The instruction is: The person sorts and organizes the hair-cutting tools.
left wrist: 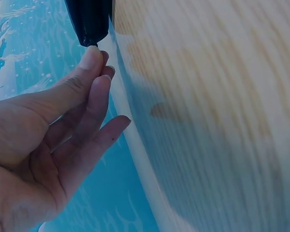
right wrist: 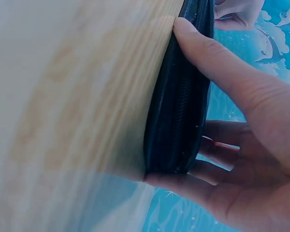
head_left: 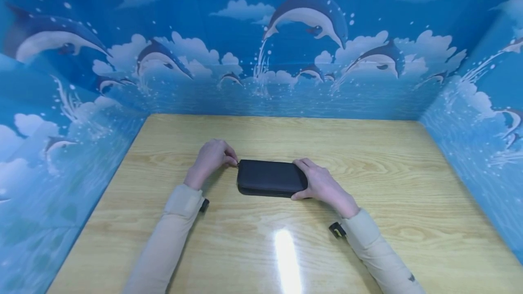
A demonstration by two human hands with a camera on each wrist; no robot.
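A black zip-around wallet (head_left: 269,177) lies on the wooden table, its long side facing the person. My left hand (head_left: 212,155) is at the wallet's far left corner, where thumb and index finger pinch the zipper pull; the fingertips mostly cover it. In the left wrist view, the other fingers of the left hand (left wrist: 63,125) stay apart from the wallet. My right hand (head_left: 320,183) grips the wallet's right end, thumb on the near side and fingers round the far side. A closed run of zipper teeth (right wrist: 181,106) shows along the wallet's edge in the right wrist view.
Light wood-grain table (head_left: 367,149) carries a bright light reflection at its front. Blue dolphin-print cloth (head_left: 261,94) walls it in at the back, left and right. A small black device sits at each beige cuff.
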